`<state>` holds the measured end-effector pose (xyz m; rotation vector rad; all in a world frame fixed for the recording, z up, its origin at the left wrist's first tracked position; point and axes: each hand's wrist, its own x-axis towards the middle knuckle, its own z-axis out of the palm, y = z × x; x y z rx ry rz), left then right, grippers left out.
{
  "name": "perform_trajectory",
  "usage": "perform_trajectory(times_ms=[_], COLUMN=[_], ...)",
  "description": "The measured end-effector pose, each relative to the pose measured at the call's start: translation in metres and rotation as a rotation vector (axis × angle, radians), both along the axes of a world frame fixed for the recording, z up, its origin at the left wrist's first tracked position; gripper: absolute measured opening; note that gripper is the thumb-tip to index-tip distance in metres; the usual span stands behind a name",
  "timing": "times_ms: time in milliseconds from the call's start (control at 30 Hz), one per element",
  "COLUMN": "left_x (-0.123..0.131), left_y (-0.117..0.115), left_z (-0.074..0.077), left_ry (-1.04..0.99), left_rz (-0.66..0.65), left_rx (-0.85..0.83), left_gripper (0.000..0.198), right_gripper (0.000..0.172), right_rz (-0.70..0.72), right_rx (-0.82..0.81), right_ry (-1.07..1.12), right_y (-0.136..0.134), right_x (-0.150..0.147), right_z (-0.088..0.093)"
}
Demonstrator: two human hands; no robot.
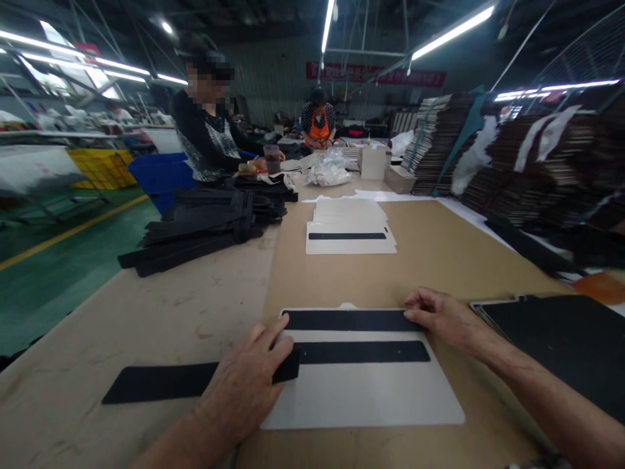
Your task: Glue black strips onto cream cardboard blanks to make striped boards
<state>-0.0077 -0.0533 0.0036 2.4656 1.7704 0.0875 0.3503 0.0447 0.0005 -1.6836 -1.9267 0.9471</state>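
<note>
A white board (364, 397) with rounded corners and a small tab at its far edge lies in front of me. Along that far edge runs a black strip (346, 320); a second black strip (361, 352) lies parallel to it on the board. My left hand (249, 371) rests with fingers extended, its index fingertip on the upper strip's left end. Beneath that hand passes a loose black strip (156, 383), overlapping the board's left side. My right hand (434, 316) has thumb and index finger closed at the upper strip's right end.
Farther up the table sits a stack of white boards (349, 246), a black strip on top. Black strips (205, 221) are heaped at left. Black sheets (561, 345) lie at right, below tall board stacks (527, 163). Two people work beyond, one at left (209, 130).
</note>
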Motion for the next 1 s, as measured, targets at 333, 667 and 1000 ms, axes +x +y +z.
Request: perform_trajectory(times_ms=[333, 667, 1000], left_x=[-0.002, -0.002, 0.001], left_y=[0.0, 0.001, -0.001], left_z=[-0.004, -0.003, 0.003], left_ry=[0.005, -0.014, -0.005], left_rz=[-0.005, -0.007, 0.012], left_rx=[0.016, 0.017, -0.004], left_gripper=[0.044, 0.043, 0.041], right_gripper=[0.009, 0.006, 0.007], right_rz=[-0.036, -0.067, 0.038], right_rx=[0.002, 0.025, 0.188], right_ry=[-0.014, -0.059, -0.335], right_y=[0.004, 0.002, 0.001], right_x=[-0.006, -0.013, -0.015], right_z=[-0.005, 0.001, -0.003])
